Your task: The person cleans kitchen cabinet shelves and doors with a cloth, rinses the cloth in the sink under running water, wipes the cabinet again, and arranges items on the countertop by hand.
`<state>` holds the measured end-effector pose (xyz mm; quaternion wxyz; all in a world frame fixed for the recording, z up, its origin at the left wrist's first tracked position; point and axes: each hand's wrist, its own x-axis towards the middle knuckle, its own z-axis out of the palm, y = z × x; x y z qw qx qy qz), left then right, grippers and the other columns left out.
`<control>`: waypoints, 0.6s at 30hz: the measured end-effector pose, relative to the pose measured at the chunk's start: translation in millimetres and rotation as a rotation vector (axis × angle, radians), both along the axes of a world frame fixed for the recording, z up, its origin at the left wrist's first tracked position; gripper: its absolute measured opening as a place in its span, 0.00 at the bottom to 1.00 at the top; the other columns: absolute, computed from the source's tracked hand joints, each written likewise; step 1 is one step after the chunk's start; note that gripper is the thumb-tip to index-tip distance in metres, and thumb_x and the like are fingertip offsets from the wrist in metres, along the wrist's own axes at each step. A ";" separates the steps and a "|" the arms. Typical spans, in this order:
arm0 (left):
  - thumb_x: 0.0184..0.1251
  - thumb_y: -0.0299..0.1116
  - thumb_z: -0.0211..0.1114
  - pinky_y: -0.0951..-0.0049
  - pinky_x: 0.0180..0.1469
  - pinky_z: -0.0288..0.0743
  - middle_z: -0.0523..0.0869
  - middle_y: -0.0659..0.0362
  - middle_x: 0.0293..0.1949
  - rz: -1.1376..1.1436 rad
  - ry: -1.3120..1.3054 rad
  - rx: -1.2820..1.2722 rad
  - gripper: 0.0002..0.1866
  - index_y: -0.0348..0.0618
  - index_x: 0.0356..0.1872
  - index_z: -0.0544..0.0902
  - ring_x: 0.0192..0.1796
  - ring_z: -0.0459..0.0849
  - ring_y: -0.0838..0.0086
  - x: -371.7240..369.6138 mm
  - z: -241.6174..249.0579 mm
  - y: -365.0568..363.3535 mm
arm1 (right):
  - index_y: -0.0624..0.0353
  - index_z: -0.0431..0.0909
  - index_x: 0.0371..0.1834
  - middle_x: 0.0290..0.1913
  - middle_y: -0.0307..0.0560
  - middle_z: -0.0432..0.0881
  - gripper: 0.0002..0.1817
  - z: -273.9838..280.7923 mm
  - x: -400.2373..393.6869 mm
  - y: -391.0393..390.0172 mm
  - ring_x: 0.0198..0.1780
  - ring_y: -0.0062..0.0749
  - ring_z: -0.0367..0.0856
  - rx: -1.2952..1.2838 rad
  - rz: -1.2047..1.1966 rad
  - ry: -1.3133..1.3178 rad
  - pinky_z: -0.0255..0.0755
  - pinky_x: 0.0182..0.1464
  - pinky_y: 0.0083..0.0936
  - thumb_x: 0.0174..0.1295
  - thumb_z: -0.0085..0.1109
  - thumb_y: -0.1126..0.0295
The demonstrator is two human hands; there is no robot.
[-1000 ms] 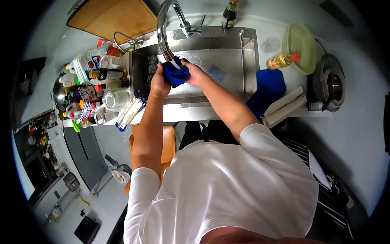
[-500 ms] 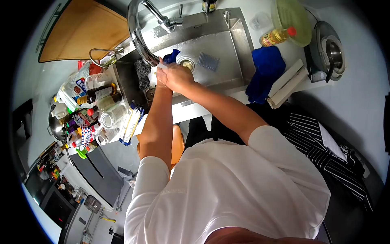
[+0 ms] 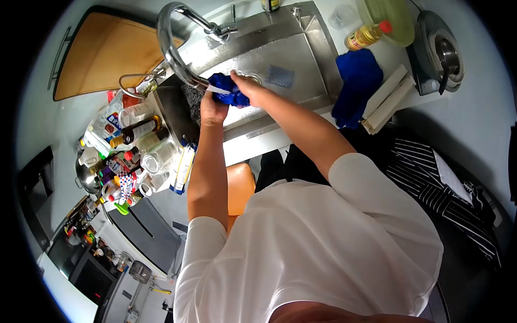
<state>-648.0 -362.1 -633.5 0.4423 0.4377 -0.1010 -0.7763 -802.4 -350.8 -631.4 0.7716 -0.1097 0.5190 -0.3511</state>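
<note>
A bunched, wet blue cloth [image 3: 235, 98] is held between both hands over the sink [image 3: 318, 64], under the faucet's spout [image 3: 200, 83]. A white stream of water [image 3: 217, 90] runs from the spout onto it. My left hand [image 3: 214, 109] grips the cloth's left side with curled fingers, partly hidden under the spout. From the right, my right hand [image 3: 250, 90] holds the other side, thumb up along it. A light blue dishcloth [image 3: 280, 76] lies flat on the sink bottom, to the right of the hands. Dark scouring pads [image 3: 192, 99] sit left of my left hand.
Several bottles and jars [image 3: 141, 129] crowd the counter on the left. A wooden board [image 3: 116, 51] leans behind them. Right of the sink are another blue cloth [image 3: 358, 81], an oil bottle [image 3: 367, 36], a pale folded carton [image 3: 386, 99] and a green basin [image 3: 396, 16].
The hands were pressed together under the spout, with a blue cloth lying behind them in the sink. Now both hold the blue cloth under the water. The camera view has shifted slightly.
</note>
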 end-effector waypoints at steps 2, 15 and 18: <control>0.79 0.61 0.56 0.48 0.79 0.63 0.83 0.53 0.66 0.010 0.095 0.166 0.33 0.42 0.67 0.79 0.71 0.78 0.54 1.8 -0.1 0.4 | 0.62 0.79 0.57 0.38 0.59 0.89 0.33 4.5 10.9 7.7 0.38 0.47 0.91 -0.205 0.174 0.630 0.84 0.39 0.44 0.75 0.54 0.38; 0.75 0.67 0.60 0.66 0.39 0.79 0.84 0.57 0.36 -0.308 0.148 0.058 0.32 0.43 0.49 0.81 0.38 0.83 0.67 28.1 -44.1 -23.4 | 0.58 0.88 0.31 0.36 0.57 0.88 0.25 69.0 34.8 45.9 0.37 0.51 0.88 -0.866 0.337 1.267 0.84 0.42 0.44 0.73 0.56 0.48; 0.76 0.65 0.60 0.65 0.40 0.80 0.84 0.57 0.36 -0.291 0.030 -0.146 0.30 0.43 0.49 0.81 0.39 0.83 0.67 31.9 -56.6 -32.4 | 0.56 0.89 0.31 0.35 0.54 0.89 0.23 60.1 31.1 34.5 0.39 0.50 0.89 -0.845 0.396 1.159 0.83 0.45 0.45 0.73 0.54 0.52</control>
